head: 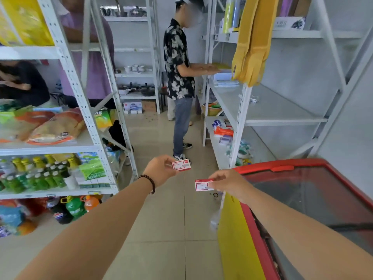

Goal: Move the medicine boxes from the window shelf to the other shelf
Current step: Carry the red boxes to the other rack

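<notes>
Each of my hands holds one small red-and-white medicine box out over the aisle floor. My left hand, with a bead bracelet on its wrist, grips one medicine box by its left end. My right hand pinches the second medicine box by its right end, a little lower and to the right. The white metal shelf on the right has a wide bare board at mid height with one small box lying on it.
A person in a patterned shirt stands in the aisle ahead, hands on the right shelf. A red chest freezer with a yellow side is at my right. The left shelf carries bottles and bags. Yellow gloves hang from the right shelf.
</notes>
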